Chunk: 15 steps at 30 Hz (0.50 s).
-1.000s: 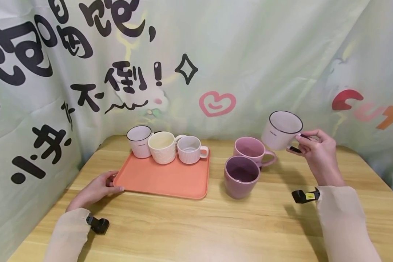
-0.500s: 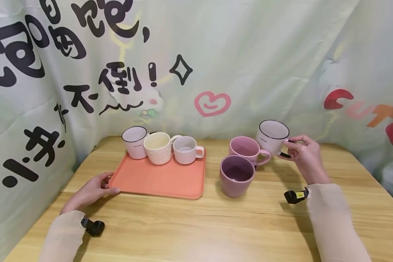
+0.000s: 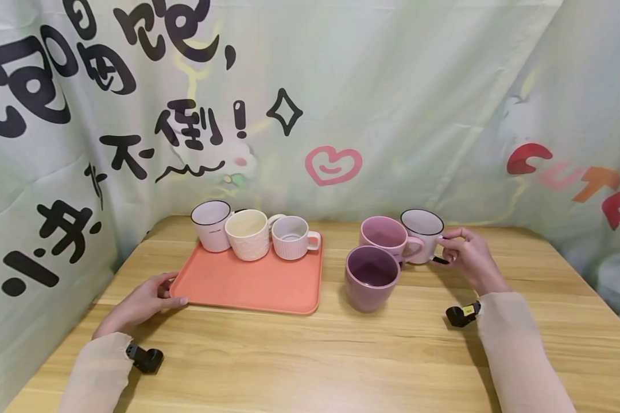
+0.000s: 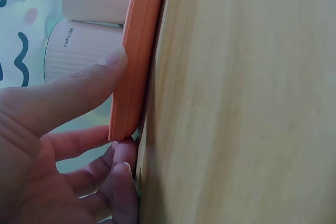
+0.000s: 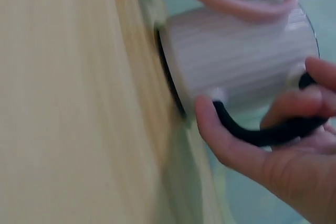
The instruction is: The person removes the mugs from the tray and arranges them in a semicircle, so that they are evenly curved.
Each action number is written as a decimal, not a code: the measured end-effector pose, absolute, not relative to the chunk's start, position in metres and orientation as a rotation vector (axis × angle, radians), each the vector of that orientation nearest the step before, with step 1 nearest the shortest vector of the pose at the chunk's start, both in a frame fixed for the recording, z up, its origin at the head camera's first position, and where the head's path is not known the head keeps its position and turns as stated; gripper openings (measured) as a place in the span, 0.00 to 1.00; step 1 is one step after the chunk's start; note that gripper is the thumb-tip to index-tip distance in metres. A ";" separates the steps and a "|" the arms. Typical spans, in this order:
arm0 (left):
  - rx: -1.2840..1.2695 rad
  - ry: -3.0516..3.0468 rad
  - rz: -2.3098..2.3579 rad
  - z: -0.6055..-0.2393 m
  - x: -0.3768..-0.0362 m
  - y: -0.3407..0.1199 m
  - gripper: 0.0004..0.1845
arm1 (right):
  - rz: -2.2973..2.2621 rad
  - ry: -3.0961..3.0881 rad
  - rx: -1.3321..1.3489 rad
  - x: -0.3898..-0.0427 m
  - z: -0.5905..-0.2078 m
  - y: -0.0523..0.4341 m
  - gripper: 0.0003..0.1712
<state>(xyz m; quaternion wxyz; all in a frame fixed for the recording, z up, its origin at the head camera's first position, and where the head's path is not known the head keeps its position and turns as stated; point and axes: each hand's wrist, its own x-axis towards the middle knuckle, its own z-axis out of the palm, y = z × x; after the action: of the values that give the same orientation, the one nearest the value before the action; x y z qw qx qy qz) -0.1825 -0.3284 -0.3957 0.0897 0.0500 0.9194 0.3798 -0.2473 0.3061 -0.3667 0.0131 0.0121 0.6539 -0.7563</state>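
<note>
White mug [image 3: 425,244] gripped by right hand [image 3: 470,258], tray [image 3: 248,284] holding 3 cups [image 3: 250,244]

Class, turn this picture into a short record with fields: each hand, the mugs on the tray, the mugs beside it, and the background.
Left hand: grips the orange tray at its near left corner
Right hand: holds a black-rimmed white mug by its black handle
On tray: second black-rimmed mug, cream mug, ribbed cup
Right of tray: pink mug, purple mug, held mug
Background: pale cloth
</note>
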 end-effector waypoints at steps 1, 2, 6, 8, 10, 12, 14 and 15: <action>0.144 2.735 1.126 -0.395 -0.183 -0.328 0.43 | -2.350 2.015 0.033 -0.247 -0.367 0.308 0.09; 0.140 2.735 1.124 -0.395 -0.183 -0.328 0.44 | -2.341 2.001 0.030 -0.247 -0.368 0.310 0.09; 0.138 2.738 1.121 -0.396 -0.184 -0.328 0.44 | -2.276 2.053 0.010 -0.245 -0.368 0.314 0.06; 0.145 2.738 1.121 -0.396 -0.183 -0.328 0.43 | -2.227 2.115 -0.008 -0.244 -0.367 0.315 0.03; 0.153 2.738 1.123 -0.397 -0.183 -0.329 0.43 | -2.189 2.156 -0.039 -0.243 -0.366 0.316 0.03; 0.158 2.738 1.125 -0.397 -0.182 -0.329 0.42 | -2.171 2.161 -0.058 -0.242 -0.365 0.316 0.04; 0.158 2.737 1.131 -0.397 -0.182 -0.329 0.42 | -2.156 2.165 -0.073 -0.242 -0.365 0.316 0.04; 0.156 2.736 1.132 -0.397 -0.182 -0.329 0.42 | -2.154 2.164 -0.078 -0.242 -0.364 0.316 0.05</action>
<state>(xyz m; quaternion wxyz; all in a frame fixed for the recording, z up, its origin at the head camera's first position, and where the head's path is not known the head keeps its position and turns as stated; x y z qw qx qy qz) -0.1822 -0.3293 -0.3968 0.0883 0.0524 0.9191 0.3804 -0.2420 0.3157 -0.3642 0.0436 -0.0254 0.7080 -0.7044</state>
